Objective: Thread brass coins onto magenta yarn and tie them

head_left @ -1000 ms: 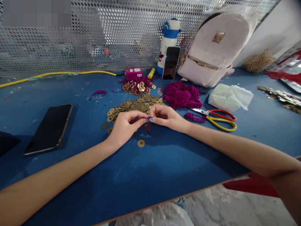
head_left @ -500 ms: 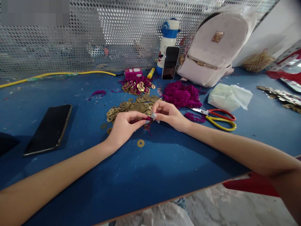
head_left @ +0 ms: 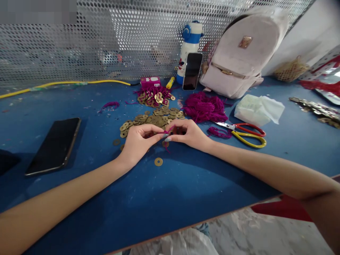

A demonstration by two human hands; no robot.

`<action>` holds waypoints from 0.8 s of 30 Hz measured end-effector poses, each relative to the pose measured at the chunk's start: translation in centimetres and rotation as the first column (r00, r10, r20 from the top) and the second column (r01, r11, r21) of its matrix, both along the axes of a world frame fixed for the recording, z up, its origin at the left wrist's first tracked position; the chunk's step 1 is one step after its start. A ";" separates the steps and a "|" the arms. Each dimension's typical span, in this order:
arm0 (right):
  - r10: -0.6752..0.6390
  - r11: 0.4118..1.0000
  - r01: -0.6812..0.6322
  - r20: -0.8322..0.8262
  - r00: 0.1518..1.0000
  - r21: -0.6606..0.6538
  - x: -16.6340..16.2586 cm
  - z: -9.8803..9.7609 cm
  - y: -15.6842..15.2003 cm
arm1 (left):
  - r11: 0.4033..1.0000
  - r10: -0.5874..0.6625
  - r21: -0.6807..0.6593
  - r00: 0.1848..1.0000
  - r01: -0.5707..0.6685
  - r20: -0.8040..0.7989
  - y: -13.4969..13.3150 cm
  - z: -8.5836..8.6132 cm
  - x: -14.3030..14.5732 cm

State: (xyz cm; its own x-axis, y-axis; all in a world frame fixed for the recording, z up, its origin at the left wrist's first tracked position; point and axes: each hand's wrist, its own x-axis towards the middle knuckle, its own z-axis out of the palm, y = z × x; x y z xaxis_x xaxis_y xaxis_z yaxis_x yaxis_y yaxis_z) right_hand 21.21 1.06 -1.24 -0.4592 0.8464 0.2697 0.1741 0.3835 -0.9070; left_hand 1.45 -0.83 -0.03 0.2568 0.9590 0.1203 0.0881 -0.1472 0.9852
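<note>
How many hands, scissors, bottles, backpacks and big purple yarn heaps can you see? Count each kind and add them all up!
Hands, the left hand and the right hand: 2
Scissors: 1 pair
Bottle: 1
Backpack: 1
Big purple yarn heap: 1
Total: 6

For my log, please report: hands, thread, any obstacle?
Left fingers pinching purple thread. Right fingers at it, grip unclear. Coin pile close beyond, might crowd.

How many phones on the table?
2 clearly visible: a black phone lying flat, left of the left hand, and an upright phone in front of the bottle. Others may be hidden; I can't identify the flat thing at the right edge.
</note>
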 end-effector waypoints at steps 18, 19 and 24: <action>0.163 0.981 -0.166 0.039 0.986 0.100 0.0 -0.2 0.0 | 0.999 0.007 0.041 1.000 -0.007 -0.002 0.1 0.1 -0.1; 0.174 0.978 -0.179 0.052 0.983 0.110 0.1 -0.2 0.0 | 0.999 0.007 0.037 1.000 -0.006 -0.005 0.1 0.2 -0.1; 0.216 0.951 -0.247 0.170 0.961 0.184 0.1 0.1 -0.2 | 1.000 -0.021 0.004 1.000 0.021 -0.006 0.1 0.3 -0.1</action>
